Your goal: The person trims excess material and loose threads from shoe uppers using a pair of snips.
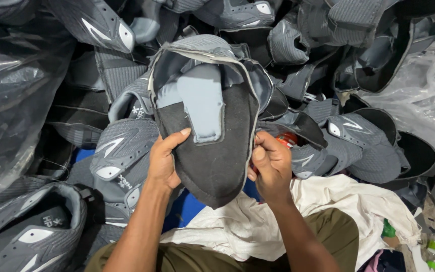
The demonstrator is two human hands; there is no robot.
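Head view of a seated person holding one dark grey fabric shoe upper [212, 126] turned inside out, above the lap. The left hand [164, 158] is closed on the upper's left edge, thumb laid across the black inner lining, fingers hidden behind it; the right hand [273, 163] pinches the right edge between curled fingers and thumb. Held by both edges in this way, the piece is spread flat and tilted toward the camera, so that the lining and the pale grey tongue flap [202, 103] stitched down its middle face the eyes. The toe end points down toward a crumpled white cloth [258, 221] spread over the olive-green trousers [328, 236], which appears to serve as a lap cover. All around lies a loose heap of matching grey shoe uppers with white side marks [122, 151], within arm's reach on every side. Clear plastic bags [11, 100] close the heap at left and right; a small red object [288, 138] shows just behind the right hand
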